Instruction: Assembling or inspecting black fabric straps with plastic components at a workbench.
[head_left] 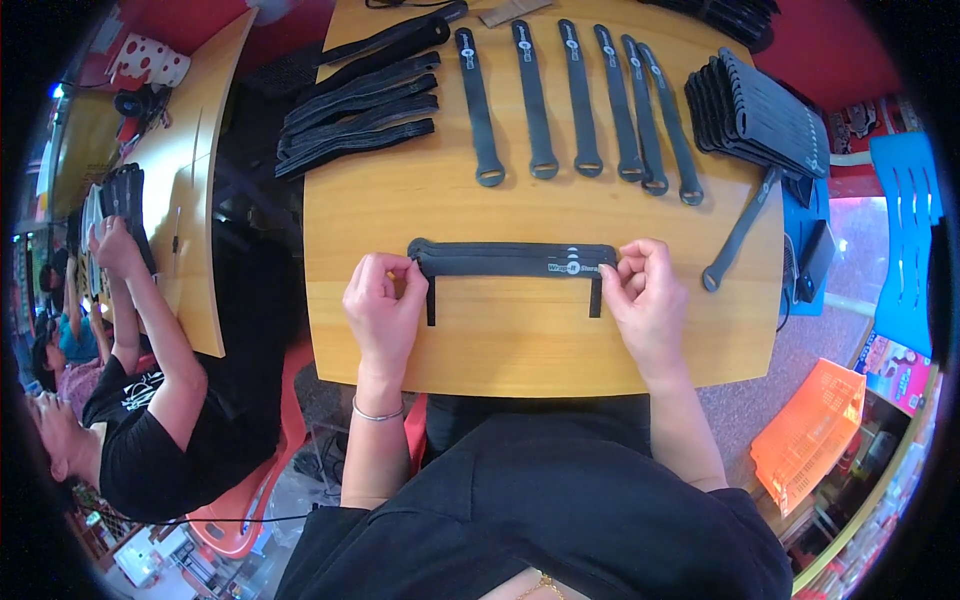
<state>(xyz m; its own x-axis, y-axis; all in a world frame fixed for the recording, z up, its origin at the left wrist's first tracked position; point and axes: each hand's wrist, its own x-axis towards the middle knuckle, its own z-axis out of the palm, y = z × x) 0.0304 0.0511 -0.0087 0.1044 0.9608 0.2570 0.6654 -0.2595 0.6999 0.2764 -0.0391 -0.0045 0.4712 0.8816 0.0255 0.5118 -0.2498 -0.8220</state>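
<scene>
A small stack of dark grey hook-and-loop straps point(490, 262) lies level across the near middle of the table, with pale printing toward its right end. My left hand point(385, 305) pinches the left end between thumb and fingertips. At the other end, my right hand point(645, 305) has thumb and fingers closed on the stack's corner. A short black strip point(431, 303) points toward me from under the left end, and a similar black strip point(595, 298) from under the right. How many straps are layered is hard to make out.
Several single straps point(530, 100) lie spread along the far side. Bundled black straps point(355, 125) sit far left, a thick strap pile point(755, 115) far right, with one loose strap point(740, 232) below it. A co-worker point(150, 400) handles straps at another table point(200, 180). An orange basket point(810, 435) stands right.
</scene>
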